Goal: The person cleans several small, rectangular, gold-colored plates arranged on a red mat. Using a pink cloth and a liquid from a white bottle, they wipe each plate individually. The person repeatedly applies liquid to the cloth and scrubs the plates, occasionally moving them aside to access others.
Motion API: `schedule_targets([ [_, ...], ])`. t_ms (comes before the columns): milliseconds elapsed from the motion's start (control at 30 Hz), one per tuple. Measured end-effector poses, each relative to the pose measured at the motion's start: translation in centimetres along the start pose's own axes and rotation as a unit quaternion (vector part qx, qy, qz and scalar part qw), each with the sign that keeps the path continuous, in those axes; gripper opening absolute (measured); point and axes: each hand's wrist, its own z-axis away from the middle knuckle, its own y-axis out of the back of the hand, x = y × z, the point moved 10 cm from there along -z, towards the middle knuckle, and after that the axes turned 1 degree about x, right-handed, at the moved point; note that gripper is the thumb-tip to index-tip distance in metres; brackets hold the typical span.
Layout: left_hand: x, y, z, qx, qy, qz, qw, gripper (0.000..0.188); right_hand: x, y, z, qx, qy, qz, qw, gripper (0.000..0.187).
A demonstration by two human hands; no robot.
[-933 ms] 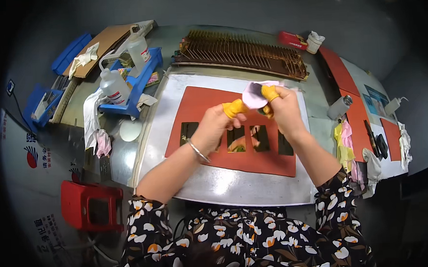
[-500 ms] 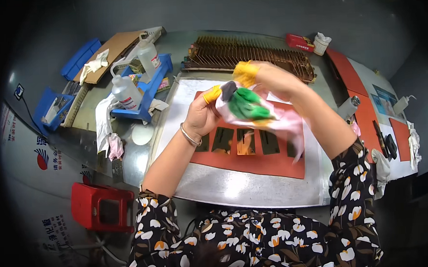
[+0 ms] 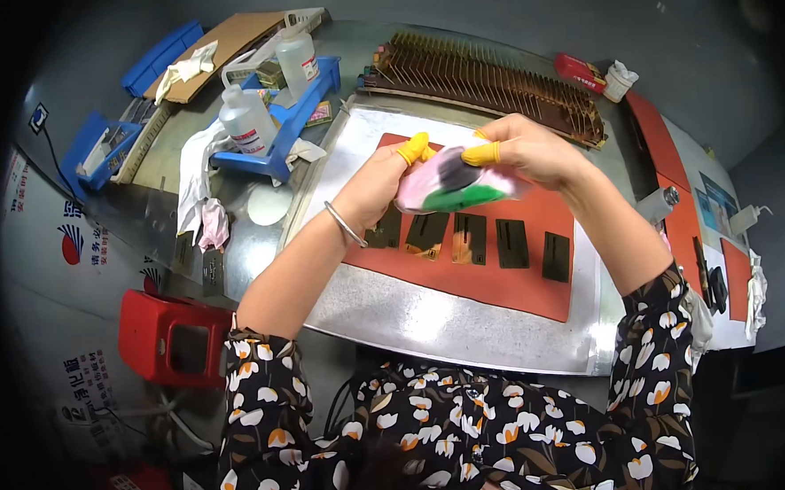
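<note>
Between my two hands a pink cloth (image 3: 421, 188) with green and dark patches is held up over the work mat, its outline blurred by motion. My left hand (image 3: 378, 180) pinches its left side, yellow finger cots on the fingertips. On the cloth's upper right, my right hand (image 3: 530, 153), also in yellow finger cots, closes with thumb and fingers. Below lies an orange-red mat (image 3: 493, 293) bearing a row of several dark flat plates (image 3: 512, 243). One of the middle plates (image 3: 469, 239) reflects orange light. The cloth and my left hand partly cover the leftmost plates.
Behind the mat stands a long rack (image 3: 491, 85) of thin upright fins. To the left, a blue tray (image 3: 284, 131) holds squeeze bottles (image 3: 248, 119). A red box (image 3: 579, 71) sits at the back right; a red stool (image 3: 171, 336) stands at the lower left.
The cloth has been gathered into a smaller bundle, its loose end no longer hanging at the right. My right hand has come down closer to it. The whole view has shifted slightly.
</note>
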Motion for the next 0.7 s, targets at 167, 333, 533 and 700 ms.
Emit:
schedule_targets([
  [167, 0.2, -0.5, 1.2, -0.092, -0.007, 0.010, 0.996, 0.017, 0.7, 2.5, 2.4, 0.052, 0.018, -0.005, 0.998, 0.024],
  [333, -0.4, -2.8, 1.3, -0.117, 0.024, 0.037, 0.992, 0.018, 1.7, 2.9, 4.3, 0.050, 0.014, -0.020, 0.998, 0.021],
  [533, -1.0, -4.3, 0.2, -0.124, -0.003, 0.018, 0.992, 0.018, 0.3, 2.8, 3.6, 0.112, 0.124, 0.032, 0.985, 0.023],
  [700, -2.1, -4.4, -0.2, -0.114, 0.035, -0.029, 0.992, 0.023, 2.5, -0.1, 3.8, 0.041, -0.019, -0.069, 0.997, 0.025],
])
